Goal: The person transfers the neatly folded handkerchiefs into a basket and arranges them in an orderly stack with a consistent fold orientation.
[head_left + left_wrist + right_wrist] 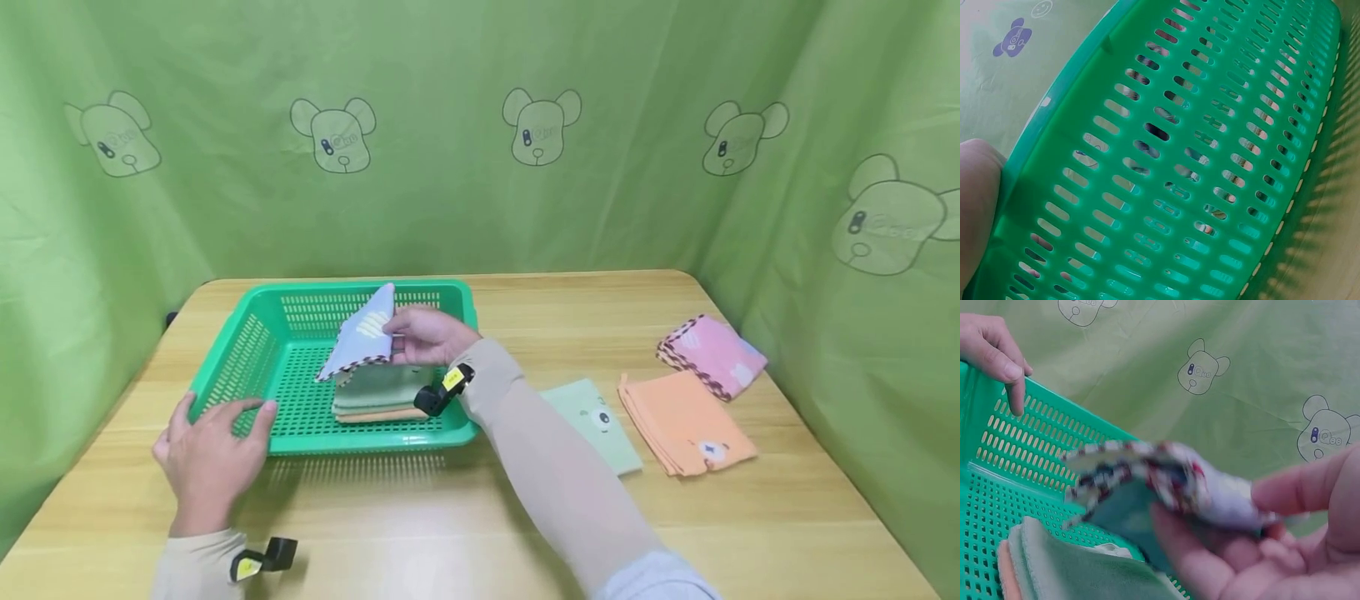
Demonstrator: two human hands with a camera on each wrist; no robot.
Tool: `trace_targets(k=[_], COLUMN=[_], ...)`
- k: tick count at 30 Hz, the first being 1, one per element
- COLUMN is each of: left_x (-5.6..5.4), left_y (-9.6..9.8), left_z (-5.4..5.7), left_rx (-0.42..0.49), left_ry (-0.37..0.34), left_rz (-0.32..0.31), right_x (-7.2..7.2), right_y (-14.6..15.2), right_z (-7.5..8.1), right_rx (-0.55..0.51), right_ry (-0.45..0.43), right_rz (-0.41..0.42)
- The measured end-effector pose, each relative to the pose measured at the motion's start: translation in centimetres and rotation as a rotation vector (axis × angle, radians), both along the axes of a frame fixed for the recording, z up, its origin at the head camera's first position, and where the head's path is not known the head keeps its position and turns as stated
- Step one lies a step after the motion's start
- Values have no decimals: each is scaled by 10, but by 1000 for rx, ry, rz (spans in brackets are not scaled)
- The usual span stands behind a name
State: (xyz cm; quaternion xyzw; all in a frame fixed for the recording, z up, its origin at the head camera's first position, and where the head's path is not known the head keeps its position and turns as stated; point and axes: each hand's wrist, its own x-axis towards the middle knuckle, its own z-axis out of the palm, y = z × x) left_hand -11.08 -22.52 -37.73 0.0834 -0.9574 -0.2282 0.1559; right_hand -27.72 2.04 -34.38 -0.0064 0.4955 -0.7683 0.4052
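Observation:
My right hand [427,333] pinches a folded lavender towel [367,327] with a checked edge, holding it tilted inside the green plastic basket [255,292]. Below it, a stack of folded green towels [378,387] with an orange towel [382,416] at the bottom lies on the basket floor. In the right wrist view the lavender towel [1216,487] hangs over that stack, thumb on top and fingers beneath. The left hand [213,450] rests at the basket's near left corner, fingers over the rim. Only a bit of that hand shows in the left wrist view, beside the basket wall [1166,131].
Right of the basket, a folded green towel [596,421] lies partly behind my right forearm. Beside it are an orange towel [686,421] and a pink towel [712,354] with a checked edge. Green curtains [450,208] surround the wooden table [360,533].

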Motion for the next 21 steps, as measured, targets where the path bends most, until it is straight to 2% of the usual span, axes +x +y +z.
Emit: trace_targets(k=[3, 7, 12, 17, 21], left_x=[0, 0, 0, 1, 1], left_y=[0, 1, 1, 0, 0], left_z=[1, 1, 1, 0, 0], left_rx=[0, 4, 9, 15, 15], left_ry=[2, 8, 17, 21, 22], left_rz=[0, -1, 0, 2, 1], right_x=[1, 1, 1, -1, 0], right_y=[0, 0, -1, -2, -1], right_z=[1, 1, 0, -4, -6], right_rx=[4, 127, 256, 324, 385], right_ry=[33, 49, 55, 61, 100], right_rz=[47, 68, 49, 28, 22])
